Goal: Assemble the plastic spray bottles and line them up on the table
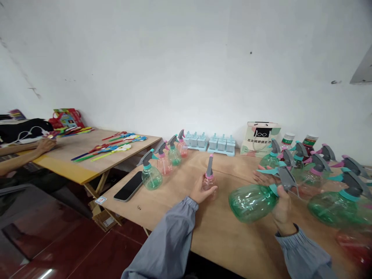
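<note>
Tabletop (215, 232) lies bare toward its front edge; my left hand (203, 189) grips a pink bottle (209, 183), my right (280, 201) a green one (252, 202).

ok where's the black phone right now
In the head view, the phone lies flat near the left end of the near table, just left of the front green spray bottle.

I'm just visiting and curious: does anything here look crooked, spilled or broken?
Only the green bottle looks askew: it is tipped sideways in the right hand, while the bottles by the phone stand upright. I see no spill or damage.
</note>
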{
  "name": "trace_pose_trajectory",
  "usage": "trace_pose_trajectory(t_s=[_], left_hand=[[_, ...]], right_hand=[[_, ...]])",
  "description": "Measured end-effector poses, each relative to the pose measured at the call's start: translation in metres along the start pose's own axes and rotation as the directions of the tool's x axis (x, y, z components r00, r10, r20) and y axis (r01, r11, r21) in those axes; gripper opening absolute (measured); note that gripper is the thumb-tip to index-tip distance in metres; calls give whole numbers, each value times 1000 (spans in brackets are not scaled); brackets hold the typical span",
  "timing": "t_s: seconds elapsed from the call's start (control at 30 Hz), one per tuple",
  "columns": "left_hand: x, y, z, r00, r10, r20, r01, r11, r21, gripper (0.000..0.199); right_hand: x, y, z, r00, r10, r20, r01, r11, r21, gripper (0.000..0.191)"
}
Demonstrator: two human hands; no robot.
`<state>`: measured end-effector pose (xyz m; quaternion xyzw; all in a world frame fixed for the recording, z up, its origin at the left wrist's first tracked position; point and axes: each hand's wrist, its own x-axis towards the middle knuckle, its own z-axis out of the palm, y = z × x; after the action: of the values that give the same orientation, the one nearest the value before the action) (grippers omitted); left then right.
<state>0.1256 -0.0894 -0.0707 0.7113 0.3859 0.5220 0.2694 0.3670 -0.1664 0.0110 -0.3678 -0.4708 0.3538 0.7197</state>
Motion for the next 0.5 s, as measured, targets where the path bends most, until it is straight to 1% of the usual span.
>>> trace_pose_trajectory(t_s=[0.07, 0.13, 0.2, 0.23, 0.3, 0.37, 0.43, 0.5], left_hand=[[0, 0, 0, 1000, 3, -2, -3, 1000, 2, 55], [0, 1, -1, 1000, 3, -4, -3, 1000, -1, 55], [0, 1, -1, 1000, 5, 4, -5, 1000, -5, 55], [0, 1, -1, 1000, 8, 9, -8, 1000, -6, 55], [0, 1, -1, 1000, 9, 13, -9, 1000, -5, 55], [0, 0, -1, 1000, 3, 5, -3, 1000, -3, 56], [0, -1, 0, 1000, -5, 2, 5, 1000, -8, 58], [0, -1, 0, 1000, -7, 7, 7, 1000, -17, 58]], right_hand=[[2, 6, -2, 996, 72, -46, -74, 997, -31, 56], [3, 15, -6, 981, 156, -114, -166, 982, -86, 49], [4, 23, -11, 964, 206, -167, -227, 966, -122, 44], [4, 27, -13, 960, 222, -169, -245, 961, -129, 43], [5, 31, -14, 960, 231, -157, -251, 960, -124, 41], [5, 31, -13, 966, 200, -162, -222, 966, -132, 38], [5, 30, -10, 968, 155, -197, -188, 969, -160, 33], [4, 28, -8, 963, 134, -234, -179, 967, -183, 30]])
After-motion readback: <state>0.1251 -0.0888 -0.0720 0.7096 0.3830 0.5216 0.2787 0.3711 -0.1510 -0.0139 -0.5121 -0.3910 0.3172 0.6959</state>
